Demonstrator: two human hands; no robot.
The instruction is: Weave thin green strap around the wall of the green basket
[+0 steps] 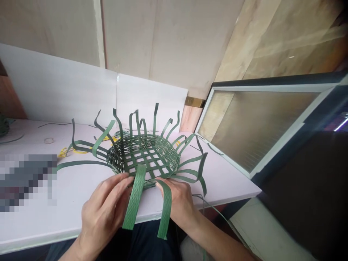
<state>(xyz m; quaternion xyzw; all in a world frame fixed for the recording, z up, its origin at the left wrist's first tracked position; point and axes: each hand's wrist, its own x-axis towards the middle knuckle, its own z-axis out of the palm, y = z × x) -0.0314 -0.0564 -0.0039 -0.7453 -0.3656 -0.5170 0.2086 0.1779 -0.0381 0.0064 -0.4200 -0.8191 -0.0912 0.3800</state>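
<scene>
A half-woven basket (pixel 165 152) of green plastic strapping rests at the table's front edge. Its base is an open checkered weave, and thin cords are woven into low walls. Long flat green strips fan outward all round the rim. At the near rim, my left hand (pixel 104 204) is closed with its fingertips on the basket, left of one wide strip (pixel 136 201). My right hand (pixel 179 197) grips the same rim farther right, beside a second strip (pixel 165 210) that bends down toward me. Both thumbs are partly hidden. A thin green cord (pixel 217 210) trails off to the right.
Yellow ties (pixel 63 152) and a small ring (pixel 49 140) lie on the pale table (pixel 54 224). White boards (pixel 67 88) line the back wall. A framed pane (pixel 258 123) leans at the right. Something blurred out by pixels occupies the left edge.
</scene>
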